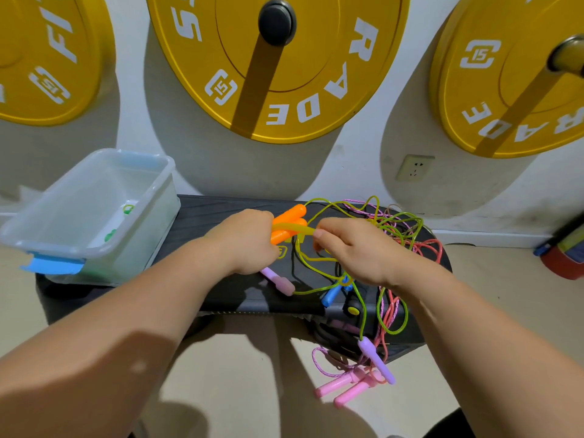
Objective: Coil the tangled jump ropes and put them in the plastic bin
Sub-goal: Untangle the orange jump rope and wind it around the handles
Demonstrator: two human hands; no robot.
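Observation:
My left hand (pixel 249 245) grips the two orange handles (pixel 289 224) of a jump rope above a black bench. My right hand (pixel 354 248) pinches that rope's yellow-green cord (pixel 300 230) right beside the handles. A tangle of green, pink and red ropes (pixel 395 226) lies behind and to the right of my right hand. A lilac handle (pixel 278 281) sits below my left hand, blue handles (pixel 331 294) below my right. Another lilac handle (pixel 376 360) and two pink handles (pixel 341 387) hang off the bench's front. The clear plastic bin (pixel 41 229) stands at the left with something green inside.
The black bench (pixel 208 216) stands against a white wall. Large yellow weight plates (pixel 316 99) hang on pegs above it. A wall socket (pixel 414 167) is at the right. A red and blue object (pixel 565 251) lies on the floor at far right.

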